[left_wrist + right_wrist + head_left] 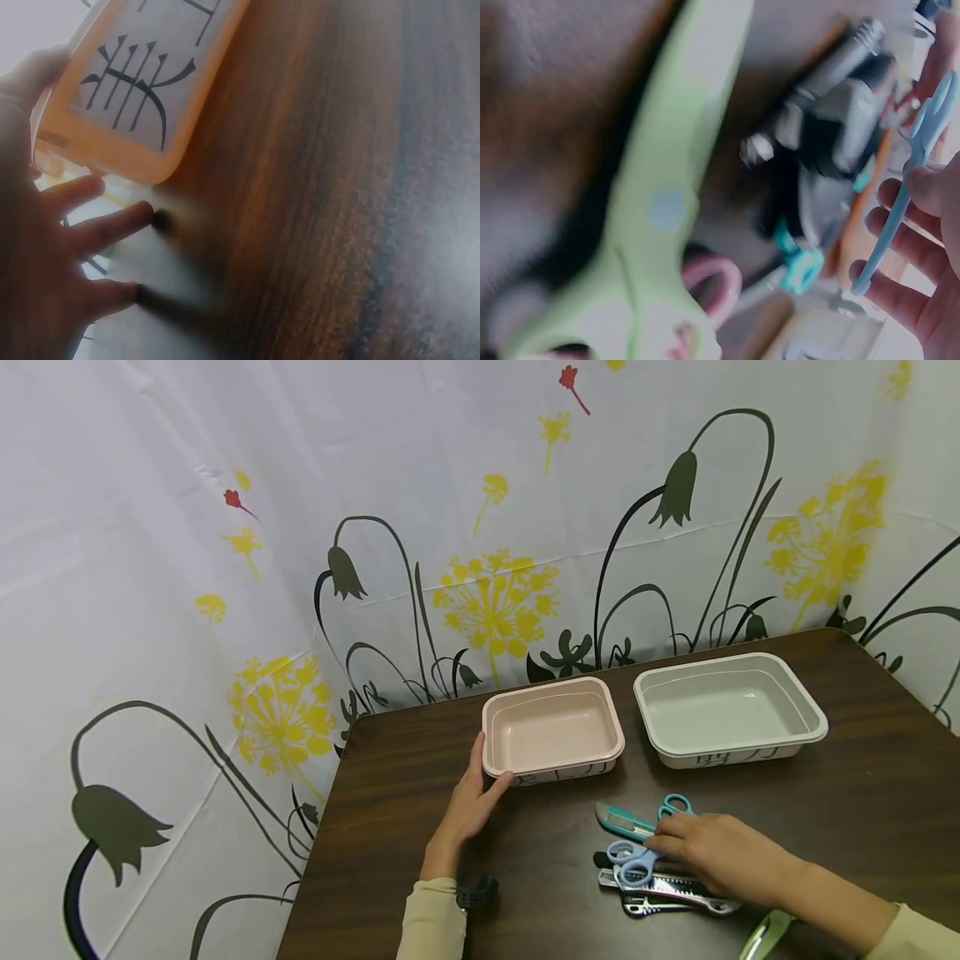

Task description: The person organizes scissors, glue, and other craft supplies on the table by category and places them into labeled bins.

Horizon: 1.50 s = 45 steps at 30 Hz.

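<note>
My left hand [471,802] rests at the near left corner of a pink plastic bin [553,727]. Its thumb touches the front and its fingers lie along the left side, spread in the left wrist view. With my right hand [712,852] I pinch light-blue scissors [633,864] by thumb and fingers; the right wrist view shows the scissors [900,206] edge-on, lifted off the table. Below that hand lie silver utility knives [675,887], a teal box cutter [624,820] and teal-handled scissors [675,804]. Green scissors [656,195] lie close to the right wrist.
A pale green-white bin [731,706] stands to the right of the pink one, near the back edge of the dark wooden table [390,827]. Pink handles [718,289] show beside the green scissors. A flower-patterned curtain [420,460] hangs behind the table.
</note>
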Tool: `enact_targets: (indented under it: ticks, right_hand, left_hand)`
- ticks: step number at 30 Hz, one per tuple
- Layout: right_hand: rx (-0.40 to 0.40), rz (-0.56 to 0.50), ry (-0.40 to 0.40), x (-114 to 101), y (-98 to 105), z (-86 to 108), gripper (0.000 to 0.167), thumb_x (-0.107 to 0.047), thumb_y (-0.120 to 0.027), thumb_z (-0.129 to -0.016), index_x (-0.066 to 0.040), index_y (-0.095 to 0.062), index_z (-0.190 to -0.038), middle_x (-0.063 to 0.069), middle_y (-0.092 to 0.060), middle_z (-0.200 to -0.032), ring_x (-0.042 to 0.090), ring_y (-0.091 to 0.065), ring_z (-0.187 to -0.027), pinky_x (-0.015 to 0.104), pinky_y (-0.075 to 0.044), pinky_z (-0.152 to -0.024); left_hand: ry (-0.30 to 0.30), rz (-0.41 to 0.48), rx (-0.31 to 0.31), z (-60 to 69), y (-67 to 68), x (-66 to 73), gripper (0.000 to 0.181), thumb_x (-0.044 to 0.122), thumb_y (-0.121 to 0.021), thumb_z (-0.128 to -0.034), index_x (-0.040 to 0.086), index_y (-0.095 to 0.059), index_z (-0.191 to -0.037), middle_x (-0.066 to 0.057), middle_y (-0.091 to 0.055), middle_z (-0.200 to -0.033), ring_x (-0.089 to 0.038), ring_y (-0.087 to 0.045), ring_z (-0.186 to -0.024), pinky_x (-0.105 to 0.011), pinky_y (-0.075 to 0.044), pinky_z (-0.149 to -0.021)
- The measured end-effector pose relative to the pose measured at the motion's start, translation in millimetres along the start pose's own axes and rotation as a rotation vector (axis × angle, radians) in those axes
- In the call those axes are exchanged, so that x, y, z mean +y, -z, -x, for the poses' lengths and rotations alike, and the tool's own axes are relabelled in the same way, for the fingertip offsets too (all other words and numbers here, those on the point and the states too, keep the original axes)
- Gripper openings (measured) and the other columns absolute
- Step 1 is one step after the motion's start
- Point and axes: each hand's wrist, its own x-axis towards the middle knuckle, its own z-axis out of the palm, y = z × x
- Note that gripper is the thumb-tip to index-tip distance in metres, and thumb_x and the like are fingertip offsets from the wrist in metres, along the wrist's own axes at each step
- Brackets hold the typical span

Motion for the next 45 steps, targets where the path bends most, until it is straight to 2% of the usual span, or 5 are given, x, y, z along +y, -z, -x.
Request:
enact_targets:
  ticks: [5,17,20,28,45]
  right_hand:
    - [0.03,-0.003,-0.045,12.8,22.6,-6.0,0.056,0.006,-0.071,-0.063,-0.013,-0.069,-0.116,-0.009,-0.058,-0.101,0.007,-0.055,-0.085,0.026,-0.051,-0.066]
    - [0.131,0.055,-0.2,75.4,65.0,-1.9,0.024,-0.009,-0.059,-0.095,-0.01,-0.069,-0.116,-0.003,-0.063,-0.104,0.015,-0.061,-0.089,0.037,-0.052,-0.07]
    - [0.097,0.066,-0.264,88.1,66.5,4.0,0.043,0.005,-0.068,-0.077,-0.009,-0.068,-0.118,-0.001,-0.063,-0.103,0.015,-0.059,-0.086,0.035,-0.049,-0.064]
    - [-0.035,0.013,-0.443,103.9,61.6,17.8,0.037,0.004,-0.06,-0.083,-0.008,-0.069,-0.116,-0.003,-0.063,-0.096,0.013,-0.058,-0.084,0.035,-0.046,-0.064]
    - [0.02,-0.128,-0.333,120.6,43.1,28.1,0.028,0.005,-0.06,-0.086,-0.009,-0.07,-0.109,-0.006,-0.066,-0.103,0.01,-0.061,-0.091,0.038,-0.05,-0.077]
  left_hand:
    - [0.01,0.0,-0.007,1.1,-0.4,0.5,0.084,0.054,-0.056,-0.0949,0.029,-0.007,-0.159,-0.012,-0.03,-0.157,-0.035,-0.04,-0.136,-0.056,-0.033,-0.106]
    - [0.025,-0.001,-0.001,1.3,-2.4,-1.8,0.084,0.055,-0.055,-0.095,0.029,-0.007,-0.159,-0.012,-0.03,-0.157,-0.036,-0.041,-0.135,-0.057,-0.033,-0.105]
    - [0.028,0.004,0.002,2.3,-2.5,-1.6,0.084,0.055,-0.055,-0.0948,0.031,-0.007,-0.159,-0.012,-0.031,-0.157,-0.036,-0.041,-0.135,-0.057,-0.033,-0.105]
    - [0.023,0.004,-0.001,2.7,-2.1,-0.4,0.083,0.054,-0.055,-0.0954,0.03,-0.007,-0.159,-0.013,-0.031,-0.156,-0.036,-0.041,-0.135,-0.057,-0.033,-0.105]
    - [0.013,0.018,0.004,0.6,-3.0,-3.0,0.083,0.053,-0.056,-0.0953,0.029,-0.008,-0.159,-0.012,-0.031,-0.157,-0.035,-0.041,-0.135,-0.057,-0.033,-0.105]
